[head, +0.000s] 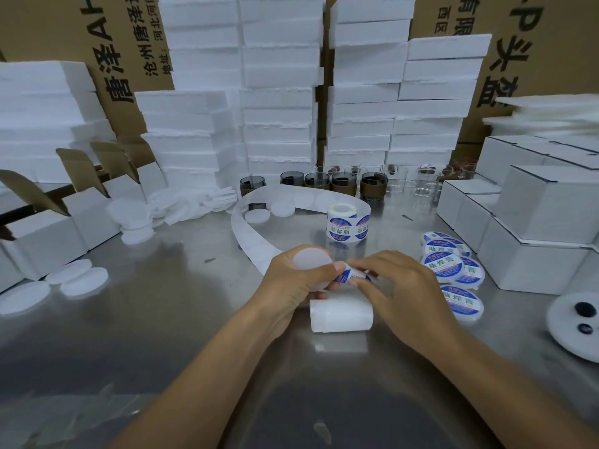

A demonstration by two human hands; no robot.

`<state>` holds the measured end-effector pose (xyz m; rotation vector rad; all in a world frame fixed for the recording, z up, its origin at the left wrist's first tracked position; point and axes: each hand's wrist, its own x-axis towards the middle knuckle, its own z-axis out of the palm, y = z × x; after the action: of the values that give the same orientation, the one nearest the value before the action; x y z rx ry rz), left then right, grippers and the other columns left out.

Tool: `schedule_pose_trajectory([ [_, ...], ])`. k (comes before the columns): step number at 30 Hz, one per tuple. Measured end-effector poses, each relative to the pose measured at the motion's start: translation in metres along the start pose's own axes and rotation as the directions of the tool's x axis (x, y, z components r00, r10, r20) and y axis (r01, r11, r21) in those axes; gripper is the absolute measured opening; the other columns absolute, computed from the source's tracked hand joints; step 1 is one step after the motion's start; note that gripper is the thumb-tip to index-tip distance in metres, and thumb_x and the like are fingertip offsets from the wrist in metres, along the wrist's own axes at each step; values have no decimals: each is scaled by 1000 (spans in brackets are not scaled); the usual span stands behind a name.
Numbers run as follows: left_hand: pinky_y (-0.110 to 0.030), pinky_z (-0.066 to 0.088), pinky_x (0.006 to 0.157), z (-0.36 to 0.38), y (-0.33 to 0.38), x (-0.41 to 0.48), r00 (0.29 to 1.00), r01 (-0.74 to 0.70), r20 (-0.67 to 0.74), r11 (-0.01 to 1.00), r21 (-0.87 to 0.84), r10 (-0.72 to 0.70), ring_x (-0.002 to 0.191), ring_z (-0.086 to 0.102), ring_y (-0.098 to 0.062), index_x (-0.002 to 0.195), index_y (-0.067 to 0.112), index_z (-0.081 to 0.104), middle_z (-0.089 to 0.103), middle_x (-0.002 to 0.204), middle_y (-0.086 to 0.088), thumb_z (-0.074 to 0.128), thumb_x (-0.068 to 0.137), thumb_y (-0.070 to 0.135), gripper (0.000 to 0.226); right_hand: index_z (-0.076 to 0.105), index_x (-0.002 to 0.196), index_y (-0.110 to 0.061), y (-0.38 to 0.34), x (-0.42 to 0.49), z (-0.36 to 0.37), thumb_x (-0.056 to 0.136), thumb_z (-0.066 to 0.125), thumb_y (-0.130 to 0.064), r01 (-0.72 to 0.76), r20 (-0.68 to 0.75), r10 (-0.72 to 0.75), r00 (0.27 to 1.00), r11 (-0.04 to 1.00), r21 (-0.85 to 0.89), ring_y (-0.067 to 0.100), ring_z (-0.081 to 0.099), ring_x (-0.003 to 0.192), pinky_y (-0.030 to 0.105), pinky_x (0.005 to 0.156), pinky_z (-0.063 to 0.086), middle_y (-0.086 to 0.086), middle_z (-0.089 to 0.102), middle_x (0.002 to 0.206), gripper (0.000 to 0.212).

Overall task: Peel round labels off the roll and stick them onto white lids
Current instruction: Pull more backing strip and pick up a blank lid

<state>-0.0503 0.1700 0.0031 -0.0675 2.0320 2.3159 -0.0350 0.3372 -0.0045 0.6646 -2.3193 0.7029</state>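
My left hand (291, 283) holds a bare white lid (311, 259) and the backing strip at the table's middle. Just right of it, my right hand (395, 286) pinches a round blue-and-white label (351, 276) that is partly off the strip. The emptied backing strip (249, 234) loops back to the label roll (348, 223), which stands upright behind my hands. The strip's free end (340, 314) curls on the table under my hands. Several labelled lids (449, 267) lie in a pile to the right. Bare lids (77, 280) lie at the left.
The steel table (181, 319) holds more bare lids (181, 205) at back left, dark glass jars (340, 184) and clear jars behind the roll, white boxes (534, 234) at right and open cartons (48, 228) at left. A white foam disc (575, 328) sits at the right edge.
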Motion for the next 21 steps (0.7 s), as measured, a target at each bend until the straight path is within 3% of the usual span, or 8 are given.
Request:
schedule_pose_trajectory([
  [6,-21,50,51,0,0,0,1000,5,-3,1000,14,-5,63,70,-16,90,17,65,74,75,-6,82,67,14,29,74,86,-2,-1,0,-1,60,83,-1,96,-101,-101,990,994,-61,26,67,67,38,70,53,10,72,76,28],
  [10,-18,48,50,0,0,0,999,-41,1,996,79,41,61,69,-15,88,17,64,72,73,-5,82,67,16,28,73,79,-2,-2,1,-1,60,83,0,93,-136,-95,986,995,-20,25,66,63,39,65,56,10,71,72,21],
  [18,-17,47,49,0,-1,2,998,-58,-6,996,65,58,60,69,-14,84,18,65,72,70,-3,81,68,15,23,72,69,-5,-1,1,-1,59,84,-3,142,-189,-156,970,986,-85,24,66,60,36,67,54,6,71,69,16],
  [21,-17,48,48,-2,-1,5,997,-57,-44,995,85,61,57,69,-13,84,19,65,72,67,0,82,67,14,24,72,72,-8,1,1,0,65,79,-7,155,-157,-168,973,984,-93,25,67,73,36,68,54,7,71,83,10],
])
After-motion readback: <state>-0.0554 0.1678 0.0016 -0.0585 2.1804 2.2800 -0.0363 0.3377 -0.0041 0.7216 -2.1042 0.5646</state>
